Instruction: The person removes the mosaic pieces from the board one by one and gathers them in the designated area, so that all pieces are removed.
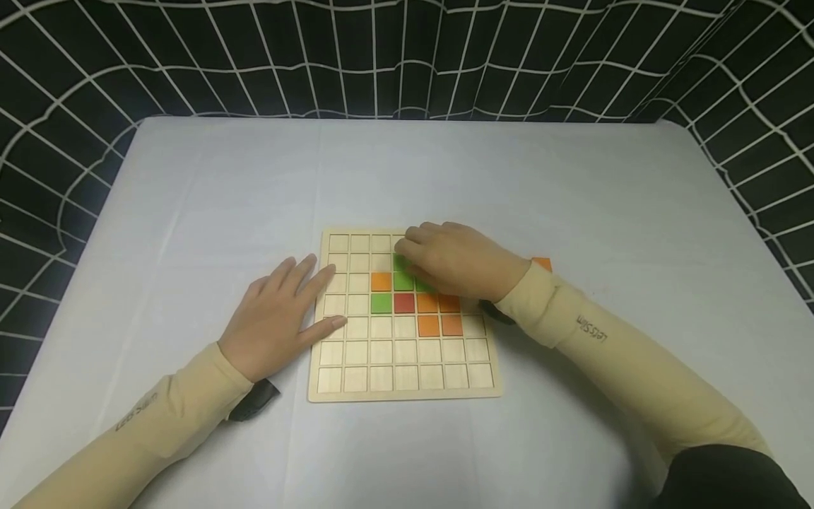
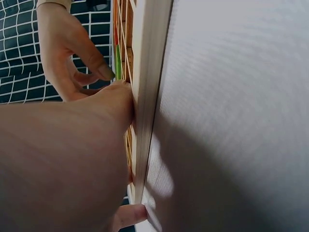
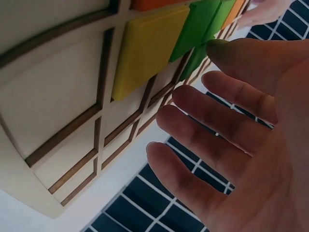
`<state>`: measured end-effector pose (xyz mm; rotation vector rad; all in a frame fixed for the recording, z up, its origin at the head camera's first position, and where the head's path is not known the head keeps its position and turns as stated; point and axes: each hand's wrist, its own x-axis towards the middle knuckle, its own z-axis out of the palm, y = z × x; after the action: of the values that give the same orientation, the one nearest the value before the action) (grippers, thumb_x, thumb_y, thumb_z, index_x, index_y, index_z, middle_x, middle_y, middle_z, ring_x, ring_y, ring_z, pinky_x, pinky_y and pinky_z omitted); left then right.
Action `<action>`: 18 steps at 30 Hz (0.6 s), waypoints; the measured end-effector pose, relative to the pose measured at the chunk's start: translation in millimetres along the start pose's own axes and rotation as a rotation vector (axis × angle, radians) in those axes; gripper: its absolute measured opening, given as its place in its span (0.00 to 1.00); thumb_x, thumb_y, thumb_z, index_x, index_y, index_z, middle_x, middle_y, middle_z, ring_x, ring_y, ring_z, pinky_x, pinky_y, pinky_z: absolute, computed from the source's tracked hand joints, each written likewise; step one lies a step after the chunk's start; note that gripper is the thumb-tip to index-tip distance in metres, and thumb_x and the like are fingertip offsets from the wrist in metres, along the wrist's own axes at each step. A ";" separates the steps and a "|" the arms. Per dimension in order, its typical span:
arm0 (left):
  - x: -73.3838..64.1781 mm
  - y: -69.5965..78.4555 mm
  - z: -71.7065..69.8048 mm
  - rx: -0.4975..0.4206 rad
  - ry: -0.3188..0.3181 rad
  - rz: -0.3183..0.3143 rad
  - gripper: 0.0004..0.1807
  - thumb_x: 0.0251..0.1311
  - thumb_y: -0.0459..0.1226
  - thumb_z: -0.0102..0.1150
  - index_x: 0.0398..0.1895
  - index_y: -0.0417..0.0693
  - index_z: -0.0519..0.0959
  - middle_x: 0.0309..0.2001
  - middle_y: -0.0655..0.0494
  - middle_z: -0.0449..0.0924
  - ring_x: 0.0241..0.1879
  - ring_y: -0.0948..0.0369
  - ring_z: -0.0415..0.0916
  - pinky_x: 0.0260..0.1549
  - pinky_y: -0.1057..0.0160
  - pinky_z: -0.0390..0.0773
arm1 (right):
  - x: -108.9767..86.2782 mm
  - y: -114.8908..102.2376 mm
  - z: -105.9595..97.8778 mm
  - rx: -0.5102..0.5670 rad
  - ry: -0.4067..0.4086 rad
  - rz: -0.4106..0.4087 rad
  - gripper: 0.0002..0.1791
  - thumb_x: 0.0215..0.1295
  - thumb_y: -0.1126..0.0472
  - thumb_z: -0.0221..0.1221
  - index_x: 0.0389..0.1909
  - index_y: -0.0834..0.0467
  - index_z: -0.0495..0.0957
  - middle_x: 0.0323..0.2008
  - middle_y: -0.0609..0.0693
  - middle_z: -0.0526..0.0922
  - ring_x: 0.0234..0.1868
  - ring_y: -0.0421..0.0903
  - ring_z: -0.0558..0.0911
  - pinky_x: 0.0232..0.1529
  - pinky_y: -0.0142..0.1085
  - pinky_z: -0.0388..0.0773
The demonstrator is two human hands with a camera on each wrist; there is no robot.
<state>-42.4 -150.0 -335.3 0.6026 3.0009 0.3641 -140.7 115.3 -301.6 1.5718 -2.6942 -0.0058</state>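
A wooden grid board (image 1: 407, 396) lies on the table, with square coloured tiles in some cells. My left hand (image 1: 270, 322) rests at its left edge, fingers spread, thumb and fingertips over the rim. Over the board's upper right part, my right hand (image 1: 458, 261) reaches across the green tiles (image 1: 403, 281). The right wrist view shows its thumb right by a green tile (image 3: 195, 29), fingers loosely bent with nothing between them. A yellow tile (image 3: 149, 50) sits nearby, covered by that hand in the head view. Lower are a red tile (image 1: 403, 303) and orange tiles (image 1: 429, 326).
Beyond the board's right side, an orange piece (image 1: 542, 264) shows partly behind the right sleeve (image 1: 610, 346). A white cloth covers the table (image 1: 222, 177). Dark walls with white netting (image 1: 407, 63) stand around its back and sides.
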 end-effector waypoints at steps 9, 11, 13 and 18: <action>-0.4 -0.3 -0.1 -0.002 -0.007 -0.007 0.40 0.62 0.60 0.51 0.72 0.49 0.60 0.70 0.41 0.59 0.68 0.39 0.56 0.56 0.37 0.65 | 1.8 -2.8 1.0 -0.032 -0.017 -0.009 0.05 0.66 0.66 0.57 0.41 0.59 0.75 0.29 0.48 0.74 0.28 0.45 0.71 0.27 0.35 0.73; -0.6 -0.4 0.2 -0.005 -0.008 -0.008 0.40 0.62 0.60 0.51 0.72 0.50 0.60 0.70 0.41 0.59 0.68 0.39 0.56 0.56 0.36 0.65 | 1.8 -3.1 0.9 -0.044 -0.022 -0.012 0.05 0.65 0.66 0.57 0.41 0.58 0.75 0.29 0.48 0.73 0.28 0.44 0.70 0.27 0.35 0.73; -0.7 -0.4 0.2 -0.007 -0.007 -0.007 0.40 0.63 0.60 0.51 0.72 0.50 0.60 0.70 0.41 0.59 0.68 0.39 0.56 0.56 0.36 0.64 | 1.7 -3.1 0.9 -0.051 -0.028 -0.014 0.07 0.65 0.66 0.57 0.44 0.58 0.75 0.30 0.48 0.74 0.27 0.44 0.70 0.26 0.35 0.73; -0.4 -0.2 0.0 -0.010 -0.007 -0.006 0.40 0.63 0.60 0.51 0.72 0.50 0.60 0.71 0.42 0.58 0.68 0.39 0.55 0.57 0.36 0.64 | 0.6 -2.4 0.8 -0.045 -0.043 -0.026 0.14 0.64 0.67 0.59 0.49 0.52 0.77 0.31 0.47 0.75 0.26 0.44 0.72 0.27 0.35 0.74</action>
<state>-42.2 -150.3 -335.4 0.5930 2.9915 0.3757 -139.0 113.6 -302.4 1.6118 -2.6849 -0.1013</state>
